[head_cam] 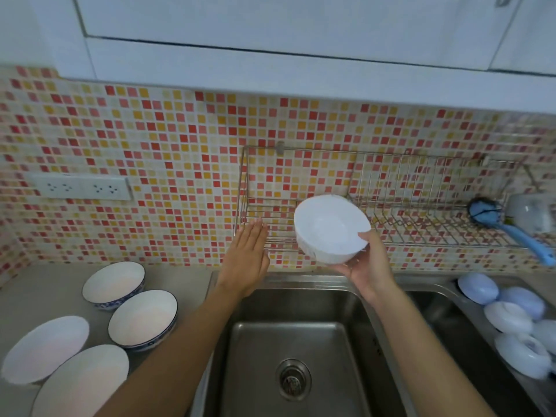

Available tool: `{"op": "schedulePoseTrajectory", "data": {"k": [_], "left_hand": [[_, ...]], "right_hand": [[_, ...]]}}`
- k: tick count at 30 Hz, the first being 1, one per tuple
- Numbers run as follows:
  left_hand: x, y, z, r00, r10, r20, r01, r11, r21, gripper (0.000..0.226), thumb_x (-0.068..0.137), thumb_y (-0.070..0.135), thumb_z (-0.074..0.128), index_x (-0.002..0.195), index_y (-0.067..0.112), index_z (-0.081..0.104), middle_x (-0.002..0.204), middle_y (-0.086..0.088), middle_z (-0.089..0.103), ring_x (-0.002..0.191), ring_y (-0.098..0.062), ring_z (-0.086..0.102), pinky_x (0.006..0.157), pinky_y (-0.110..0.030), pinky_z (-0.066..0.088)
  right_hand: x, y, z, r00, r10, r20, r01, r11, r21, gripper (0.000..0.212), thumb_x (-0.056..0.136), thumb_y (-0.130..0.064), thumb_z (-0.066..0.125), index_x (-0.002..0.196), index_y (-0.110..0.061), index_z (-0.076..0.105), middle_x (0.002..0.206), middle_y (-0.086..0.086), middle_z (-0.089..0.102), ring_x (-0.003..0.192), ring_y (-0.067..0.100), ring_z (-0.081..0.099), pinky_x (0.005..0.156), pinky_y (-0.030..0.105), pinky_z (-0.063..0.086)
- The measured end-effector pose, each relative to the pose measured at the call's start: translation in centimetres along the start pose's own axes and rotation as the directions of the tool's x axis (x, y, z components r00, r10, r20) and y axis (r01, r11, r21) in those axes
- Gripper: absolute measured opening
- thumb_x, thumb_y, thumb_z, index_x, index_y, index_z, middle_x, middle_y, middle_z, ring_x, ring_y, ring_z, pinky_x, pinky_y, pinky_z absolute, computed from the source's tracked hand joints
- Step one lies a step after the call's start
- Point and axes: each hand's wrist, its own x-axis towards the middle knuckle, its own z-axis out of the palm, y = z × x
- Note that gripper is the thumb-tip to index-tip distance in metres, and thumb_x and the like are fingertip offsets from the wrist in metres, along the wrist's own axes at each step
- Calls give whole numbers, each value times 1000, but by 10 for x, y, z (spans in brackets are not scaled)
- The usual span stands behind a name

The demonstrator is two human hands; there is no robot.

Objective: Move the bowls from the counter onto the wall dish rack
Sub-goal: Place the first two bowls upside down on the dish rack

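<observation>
My right hand (365, 264) grips a white bowl (329, 228) by its lower rim and holds it tilted in front of the wire wall dish rack (421, 212), near the rack's left section. My left hand (248, 255) is flat with fingers together, holding nothing, its fingertips at the rack's lower left corner. On the counter at the left stand two blue-rimmed bowls, one further back (113, 284) and one closer (143, 317), and two plain white bowls (45, 349) (81, 383) nearer me.
A steel sink (301, 299) lies directly below my hands. On the rack's right end rest a blue-handled brush (511, 227) and a clear container (531, 213). Several pale blue and white dishes (508, 317) lie right of the sink. A socket strip (79, 188) is on the tiled wall.
</observation>
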Motion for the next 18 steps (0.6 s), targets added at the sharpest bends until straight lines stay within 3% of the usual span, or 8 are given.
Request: {"op": "schedulePoseTrajectory", "data": {"k": [3,6,7,9,11,13,15,18], "left_hand": [[-4,4,4,997,-74,-12,74,997,-22,58,98,38,17,148,8,22,156,-9,21,144,-21,7,117,-41,-2],[-7,5,5,994,-106,-39,104,993,-47,60,97,37,23,149,9,15,158,-8,12,146,-22,1,118,-32,-12],[-7,5,5,993,-112,-45,109,992,-61,61,96,36,23,150,10,11,158,-7,9,146,-22,-2,117,-31,-13],[-8,6,5,991,-119,-58,114,990,-80,61,96,36,22,150,10,9,159,-6,5,146,-22,-3,116,-31,-13],[-9,8,5,990,-117,-79,111,991,-70,61,96,35,23,150,9,8,158,-6,4,146,-23,-1,115,-31,-14],[-9,7,5,990,-110,-88,105,993,-56,62,97,35,26,150,9,8,158,-6,3,146,-23,0,115,-30,-15],[-9,5,8,991,-101,-91,98,994,-44,63,97,35,26,150,10,5,159,-6,1,146,-22,-4,115,-31,-15],[-9,4,10,992,-97,-81,92,994,-59,63,97,36,21,150,11,-3,159,-5,-7,146,-20,-12,118,-36,-13]], "right_hand": [[16,-16,25,996,-66,58,67,997,-28,43,91,-22,56,134,-22,46,131,9,51,115,30,55,87,53,55],[40,-21,51,979,-185,88,204,930,-307,60,90,-27,65,145,-26,39,147,4,41,129,30,47,91,48,55],[48,-19,57,963,-245,115,270,850,-453,68,89,-31,67,148,-30,34,152,2,37,132,29,44,95,48,52],[65,-12,68,894,-362,262,434,563,-703,78,87,-35,69,151,-33,26,155,0,33,136,24,40,105,46,44],[80,-1,72,805,-375,459,563,241,-790,83,85,-33,71,152,-33,22,154,4,33,140,21,33,112,41,36],[94,9,72,745,-311,590,617,-11,-787,86,84,-30,73,152,-34,21,155,6,29,143,23,26,114,39,34],[106,15,71,702,-249,668,648,-166,-743,90,81,-26,76,153,-31,22,155,4,30,143,22,26,114,38,32],[117,21,75,664,-189,723,667,-287,-688,97,75,-20,81,152,-27,24,154,0,35,141,22,30,114,41,32]]}}
